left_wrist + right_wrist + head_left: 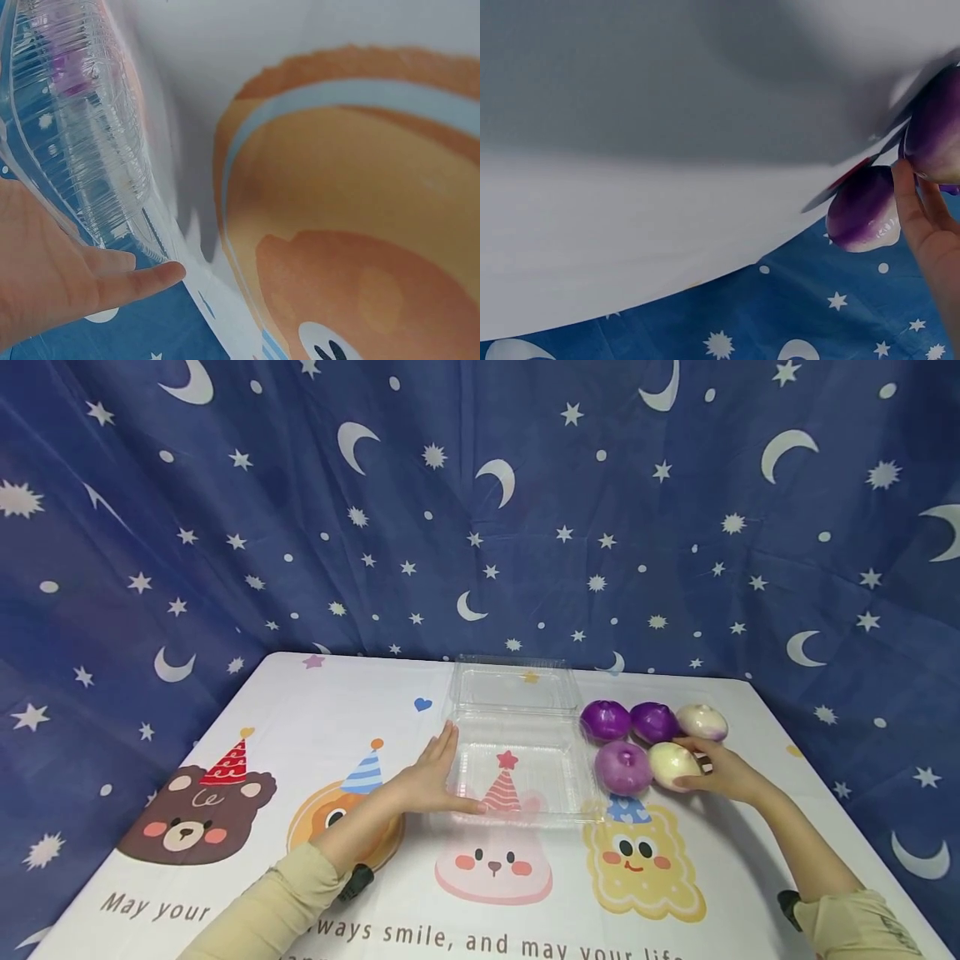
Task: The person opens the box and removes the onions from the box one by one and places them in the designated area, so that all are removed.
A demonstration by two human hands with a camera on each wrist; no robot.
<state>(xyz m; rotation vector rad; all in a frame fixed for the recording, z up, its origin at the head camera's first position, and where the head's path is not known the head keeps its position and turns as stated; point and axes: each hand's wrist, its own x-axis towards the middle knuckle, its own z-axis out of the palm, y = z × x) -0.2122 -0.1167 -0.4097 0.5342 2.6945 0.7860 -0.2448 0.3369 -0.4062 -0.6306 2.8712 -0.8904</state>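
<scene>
A clear plastic clamshell box [525, 814] lies with its lid [517, 687] folded back. My left hand [429, 783] rests along the box's left side, fingers fairly straight and thumb reaching over the front edge. In the left wrist view, this hand [67, 277] touches the ribbed wall [112, 150]. On the right, my right hand [723, 772] grips a pale toy onion [670, 764] between thumb and fingers. Left of it is a light purple onion [624, 768]. Behind sit two deep purple onions [606, 720] and a white one [702, 722].
Cartoon animals and lettering cover the white tablecloth [360, 893]. A blue curtain [420, 568] with moons and stars hangs behind the table's back edge. The onions stand close to the box's right side.
</scene>
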